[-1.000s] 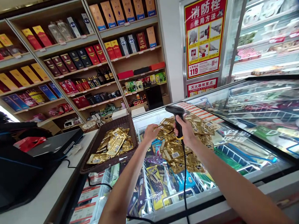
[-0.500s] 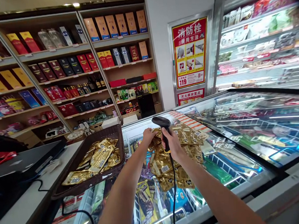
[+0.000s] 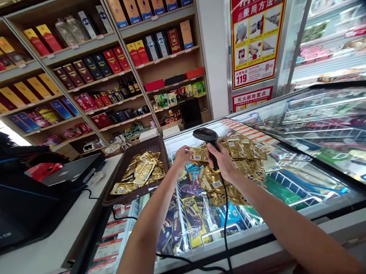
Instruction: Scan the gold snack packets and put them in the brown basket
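My right hand (image 3: 223, 161) is closed round the handle of a black corded barcode scanner (image 3: 206, 136), its head pointing left over a heap of gold foil packets (image 3: 243, 158) lying on the glass lid of a chest freezer (image 3: 298, 196). My left hand (image 3: 183, 154) pinches one gold packet (image 3: 199, 153) lifted just under the scanner head. To the left a brown woven basket (image 3: 154, 146) holds several more gold packets (image 3: 140, 174), tilted on the counter edge.
A white counter (image 3: 53, 248) at left carries a black till and a monitor (image 3: 16, 209). Wooden shelves of boxed bottles (image 3: 98, 67) fill the back wall. A red fire-hydrant poster (image 3: 255, 33) hangs beside a refrigerated cabinet (image 3: 335, 36). Ice creams show under the freezer glass.
My left hand has picked one gold packet off the heap and holds it up by the scanner head. The camera view has swung back right and downward.
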Demonstrator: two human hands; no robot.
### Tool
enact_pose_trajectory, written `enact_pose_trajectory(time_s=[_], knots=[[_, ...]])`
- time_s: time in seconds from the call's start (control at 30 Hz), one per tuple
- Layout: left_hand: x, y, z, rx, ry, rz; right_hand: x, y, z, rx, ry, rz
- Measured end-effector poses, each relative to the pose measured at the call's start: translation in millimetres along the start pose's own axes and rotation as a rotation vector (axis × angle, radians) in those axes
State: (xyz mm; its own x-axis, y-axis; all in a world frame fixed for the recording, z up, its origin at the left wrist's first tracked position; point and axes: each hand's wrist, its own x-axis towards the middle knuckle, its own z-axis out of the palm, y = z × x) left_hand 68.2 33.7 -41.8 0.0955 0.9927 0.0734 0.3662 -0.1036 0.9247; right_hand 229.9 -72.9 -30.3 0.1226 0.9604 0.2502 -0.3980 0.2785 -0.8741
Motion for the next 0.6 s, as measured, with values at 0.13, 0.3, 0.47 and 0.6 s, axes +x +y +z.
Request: enact_pose_trajectory(time_s=[0.13, 0.3, 0.47, 0.6], knots=[[-27.3, -5.2, -24.8, -0.208, 0.009, -0.01, -5.1, -3.2, 2.8, 0.009, -0.02, 0.005], [-42.7, -2.4, -62.1, -0.502, 0.153, 0.082, -10.6, -5.3, 6.5, 0.015, -0.051, 0.044], [-40.7, 2.6, -88.1, -0.591, 0.265, 0.133, -16.0, -3.3, 10.1, 0.008, -0.154, 0.11], [-38.9, -0.6, -96.2, -0.597, 0.316, 0.121, -19.2, -0.6, 11.5, -0.024, -0.251, 0.137]])
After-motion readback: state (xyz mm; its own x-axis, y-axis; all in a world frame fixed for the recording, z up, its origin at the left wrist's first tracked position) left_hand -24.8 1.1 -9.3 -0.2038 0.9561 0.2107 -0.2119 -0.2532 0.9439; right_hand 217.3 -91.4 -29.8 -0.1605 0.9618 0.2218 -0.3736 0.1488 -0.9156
